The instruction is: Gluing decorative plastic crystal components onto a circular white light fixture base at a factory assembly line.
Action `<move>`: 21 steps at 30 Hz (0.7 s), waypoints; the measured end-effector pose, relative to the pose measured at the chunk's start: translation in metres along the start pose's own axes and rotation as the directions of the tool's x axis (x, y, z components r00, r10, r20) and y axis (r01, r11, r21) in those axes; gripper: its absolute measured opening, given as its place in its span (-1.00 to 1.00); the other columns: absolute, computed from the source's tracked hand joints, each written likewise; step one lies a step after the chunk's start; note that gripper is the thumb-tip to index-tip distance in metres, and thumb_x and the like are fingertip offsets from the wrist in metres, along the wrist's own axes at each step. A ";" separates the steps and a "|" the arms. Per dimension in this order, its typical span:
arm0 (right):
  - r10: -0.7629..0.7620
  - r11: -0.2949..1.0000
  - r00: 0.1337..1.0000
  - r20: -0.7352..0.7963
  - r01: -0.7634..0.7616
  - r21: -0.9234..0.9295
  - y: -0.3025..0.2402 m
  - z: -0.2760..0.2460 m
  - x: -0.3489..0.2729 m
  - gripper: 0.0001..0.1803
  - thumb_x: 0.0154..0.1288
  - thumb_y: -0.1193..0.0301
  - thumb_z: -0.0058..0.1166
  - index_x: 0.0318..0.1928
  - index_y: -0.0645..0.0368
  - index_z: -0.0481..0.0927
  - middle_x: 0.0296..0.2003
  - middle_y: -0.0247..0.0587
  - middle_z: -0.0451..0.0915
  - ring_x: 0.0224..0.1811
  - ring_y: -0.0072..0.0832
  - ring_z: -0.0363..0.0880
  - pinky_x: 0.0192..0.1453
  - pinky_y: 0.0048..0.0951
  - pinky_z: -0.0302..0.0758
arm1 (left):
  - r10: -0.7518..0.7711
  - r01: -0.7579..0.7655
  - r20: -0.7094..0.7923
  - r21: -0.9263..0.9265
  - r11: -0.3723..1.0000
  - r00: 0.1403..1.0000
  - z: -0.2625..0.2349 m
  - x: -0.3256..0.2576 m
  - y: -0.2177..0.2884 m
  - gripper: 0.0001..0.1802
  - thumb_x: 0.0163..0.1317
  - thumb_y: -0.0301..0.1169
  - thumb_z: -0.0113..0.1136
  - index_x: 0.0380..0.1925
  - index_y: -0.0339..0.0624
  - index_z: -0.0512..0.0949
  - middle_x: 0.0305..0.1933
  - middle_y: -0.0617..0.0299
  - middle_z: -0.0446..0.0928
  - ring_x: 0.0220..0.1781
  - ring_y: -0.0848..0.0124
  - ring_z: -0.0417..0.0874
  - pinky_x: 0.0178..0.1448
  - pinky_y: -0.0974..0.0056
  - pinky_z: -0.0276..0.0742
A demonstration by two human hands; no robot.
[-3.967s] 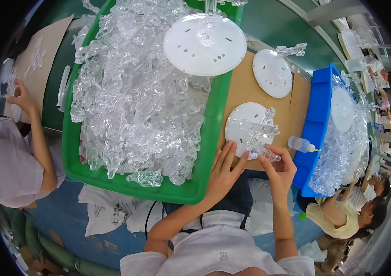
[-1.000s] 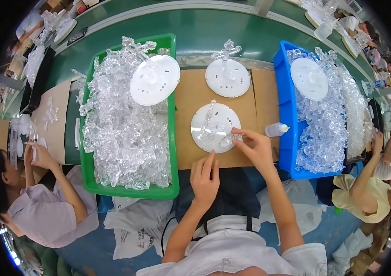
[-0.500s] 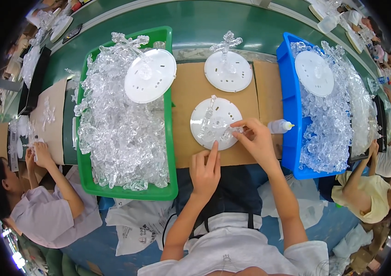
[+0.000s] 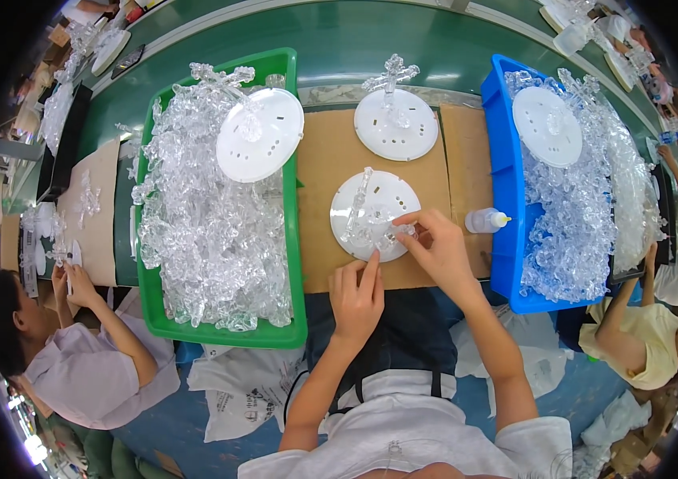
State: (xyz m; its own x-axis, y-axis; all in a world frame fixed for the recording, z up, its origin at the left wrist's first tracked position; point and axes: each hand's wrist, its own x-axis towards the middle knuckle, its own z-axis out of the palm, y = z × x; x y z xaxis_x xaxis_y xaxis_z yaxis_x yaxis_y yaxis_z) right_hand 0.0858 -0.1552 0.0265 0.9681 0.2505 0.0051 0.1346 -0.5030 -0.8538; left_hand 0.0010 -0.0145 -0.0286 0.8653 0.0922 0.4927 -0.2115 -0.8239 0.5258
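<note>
A white round disc point(image 4: 345, 206) lies on the brown cardboard in front of me. A clear plastic rod-like piece point(image 4: 361, 195) stretches across its left half. My right hand point(image 4: 434, 247) pinches a small clear plastic piece point(image 4: 405, 231) at the disc's right side. At the lower rim of the disc, my left hand point(image 4: 357, 295) rests with its index finger stretched out and touching the edge; nothing shows in it. Just beyond is a second white disc point(image 4: 371, 136) with a clear cross-shaped piece point(image 4: 391, 76) standing on it.
A green bin point(image 4: 295, 239) heaped with clear plastic parts stands at left, a white disc point(image 4: 235, 152) on top. At right, a blue bin point(image 4: 506, 191) holds similar parts and another disc point(image 4: 548, 128). Between them sits a small squeeze bottle point(image 4: 481, 220). Co-workers point(image 4: 99, 359) sit either side.
My right hand has shifted slightly left over the disc with the clear piece. My left hand has stayed nearly in place.
</note>
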 end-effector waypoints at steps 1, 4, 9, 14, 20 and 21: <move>0.000 1.000 1.000 -0.002 0.000 0.000 0.002 0.001 -0.001 -0.80 0.10 0.53 0.23 -0.20 0.17 0.64 -0.43 -0.25 0.47 -0.43 -0.58 0.48 -0.37 -0.60 0.44 | -0.005 0.005 0.011 -0.003 1.000 1.000 0.000 -0.001 0.000 -0.58 0.08 -0.52 0.25 0.01 -0.15 0.56 -0.33 0.18 0.44 -0.35 0.25 0.44 -0.27 0.19 0.34; 0.001 0.998 1.000 -0.002 -0.001 0.059 0.005 -0.001 0.001 -0.81 0.09 0.53 0.24 -0.23 0.17 0.64 -0.43 -0.24 0.47 -0.44 -0.57 0.46 -0.36 -0.61 0.43 | 0.006 -0.006 0.023 -0.009 1.000 1.000 -0.001 0.002 -0.001 -0.54 0.08 -0.51 0.25 0.06 -0.13 0.54 -0.36 0.19 0.42 -0.37 0.26 0.44 -0.28 0.20 0.33; 0.002 0.992 0.996 -0.087 0.009 0.122 0.006 0.001 -0.011 -0.66 0.12 0.54 0.22 -0.05 0.20 0.54 -0.22 -0.23 0.53 -0.24 -0.53 0.50 -0.14 -0.57 0.44 | 0.064 -0.064 0.136 -0.004 0.998 0.989 -0.003 0.007 -0.001 -0.47 0.08 -0.49 0.25 0.14 -0.07 0.50 -0.48 0.25 0.35 -0.44 0.32 0.41 -0.33 0.22 0.27; 0.061 0.998 0.752 -0.656 -0.045 0.041 0.021 0.012 -0.078 -0.44 0.21 0.57 0.12 0.22 0.31 0.26 0.18 -0.05 0.34 0.17 -0.32 0.39 0.26 -0.34 0.31 | 0.079 -0.083 0.072 0.055 0.995 0.994 0.001 0.005 -0.004 -0.52 0.08 -0.46 0.27 0.08 -0.07 0.55 -0.55 0.27 0.30 -0.51 0.33 0.38 -0.40 0.22 0.22; 0.106 0.994 0.732 -0.673 -0.077 0.073 0.044 0.010 -0.050 -0.30 0.24 0.50 0.13 0.32 0.34 0.10 0.31 0.11 0.18 0.33 -0.17 0.26 0.40 -0.26 0.18 | 0.020 -0.020 -0.007 -0.058 0.998 1.000 0.006 0.010 -0.001 -0.60 0.05 -0.53 0.31 -0.04 -0.13 0.61 -0.64 0.25 0.30 -0.59 0.36 0.35 -0.42 0.26 0.21; 0.126 0.992 0.715 -0.687 -0.076 0.103 0.046 0.009 -0.041 -0.28 0.24 0.48 0.14 0.33 0.34 0.08 0.31 0.14 0.17 0.35 -0.15 0.23 0.40 -0.26 0.17 | 0.024 -0.024 0.000 -0.056 0.998 1.000 0.007 0.010 0.000 -0.60 0.05 -0.53 0.31 -0.04 -0.13 0.61 -0.64 0.25 0.30 -0.59 0.36 0.35 -0.42 0.26 0.21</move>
State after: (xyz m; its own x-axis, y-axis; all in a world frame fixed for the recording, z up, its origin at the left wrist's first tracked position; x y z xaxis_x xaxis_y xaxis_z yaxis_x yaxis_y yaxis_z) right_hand 0.0500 -0.1813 -0.0177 0.8547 -0.4527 0.2540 0.0383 -0.4330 -0.9006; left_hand 0.0128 -0.0174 -0.0280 0.8600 0.0725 0.5052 -0.2575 -0.7930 0.5521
